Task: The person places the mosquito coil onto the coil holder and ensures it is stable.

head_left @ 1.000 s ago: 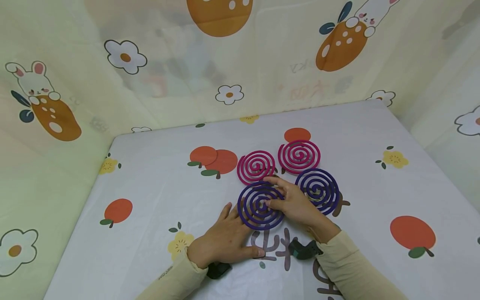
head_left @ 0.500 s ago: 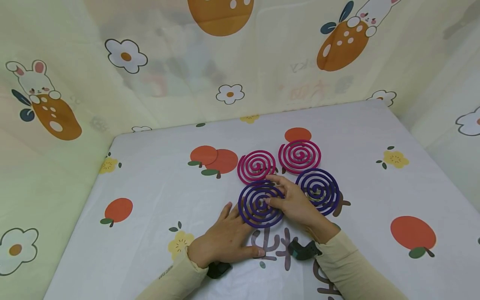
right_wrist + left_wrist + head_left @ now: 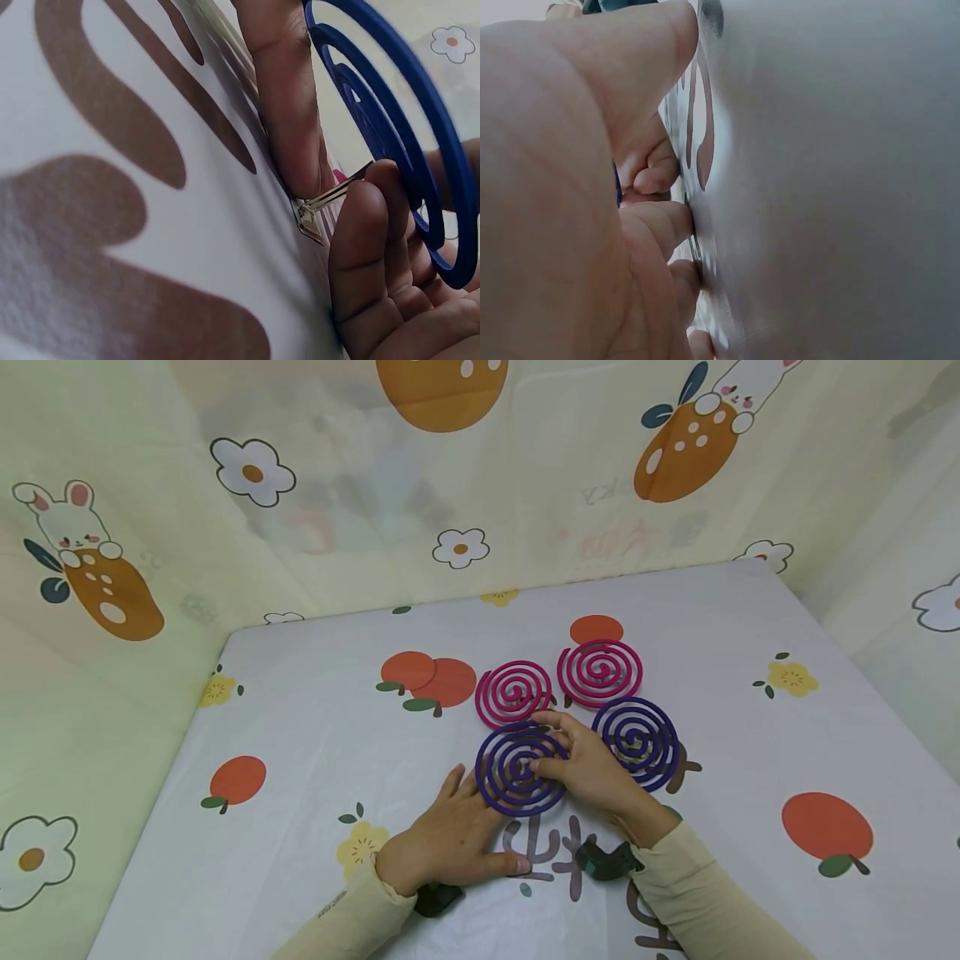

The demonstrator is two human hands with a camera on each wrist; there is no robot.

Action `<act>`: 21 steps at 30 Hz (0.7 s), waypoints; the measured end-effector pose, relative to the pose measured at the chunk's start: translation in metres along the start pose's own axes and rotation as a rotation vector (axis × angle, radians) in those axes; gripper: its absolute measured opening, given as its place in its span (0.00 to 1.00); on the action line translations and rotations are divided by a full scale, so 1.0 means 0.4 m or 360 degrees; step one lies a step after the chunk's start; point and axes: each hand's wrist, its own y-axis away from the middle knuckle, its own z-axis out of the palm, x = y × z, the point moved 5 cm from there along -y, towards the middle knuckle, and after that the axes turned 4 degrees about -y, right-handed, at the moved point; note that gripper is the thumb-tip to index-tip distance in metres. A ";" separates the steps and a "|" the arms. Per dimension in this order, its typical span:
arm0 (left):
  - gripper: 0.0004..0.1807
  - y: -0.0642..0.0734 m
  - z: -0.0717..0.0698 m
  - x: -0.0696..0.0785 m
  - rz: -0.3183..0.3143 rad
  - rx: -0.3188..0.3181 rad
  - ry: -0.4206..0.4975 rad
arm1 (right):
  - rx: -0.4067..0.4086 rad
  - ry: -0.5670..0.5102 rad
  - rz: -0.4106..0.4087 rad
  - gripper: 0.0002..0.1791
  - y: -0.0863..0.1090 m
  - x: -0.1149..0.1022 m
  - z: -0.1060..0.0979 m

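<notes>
My right hand [image 3: 603, 777] holds a dark blue mosquito coil [image 3: 522, 766], with the thumb at its centre and the forefinger reaching to its far edge. In the right wrist view, a thin brass-coloured metal stand [image 3: 330, 196] sits low on the cloth, its raised tip close to the middle of the coil. A fingertip presses at the foot of that stand. My left hand [image 3: 457, 843] lies on the table with fingers stretched out beneath the coil, partly hidden by it. The left wrist view shows its fingertips against the cloth.
Two pink coils [image 3: 513, 692] stand beyond the hands, the right-hand pink coil [image 3: 600, 670] a bit farther off. Another blue coil [image 3: 633, 739] is just right of my right hand. A printed white cloth [image 3: 300, 735] covers the table, and a patterned curtain [image 3: 352, 535] rises behind it.
The held blue coil has shifted very slightly, its near edge a little farther away than one second ago. Both hands stay almost in place.
</notes>
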 end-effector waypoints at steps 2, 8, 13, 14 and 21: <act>0.53 0.000 0.000 0.000 0.0000 -0.0003 0.0003 | 0.0002 0.0006 -0.0014 0.35 -0.001 0.000 0.000; 0.52 0.000 -0.001 0.001 0.0000 -0.0008 0.0014 | 0.0016 0.0015 -0.0029 0.34 -0.001 0.001 0.000; 0.52 0.001 -0.001 0.001 0.0002 -0.0009 0.0019 | 0.0017 0.0014 -0.0031 0.33 -0.001 0.001 -0.002; 0.52 0.001 -0.002 0.001 0.0002 -0.0011 0.0020 | 0.0017 0.0013 -0.0029 0.33 -0.001 0.001 -0.003; 0.52 0.001 -0.001 0.000 -0.0007 -0.0023 0.0034 | 0.0025 0.0016 -0.0023 0.32 -0.002 0.001 -0.002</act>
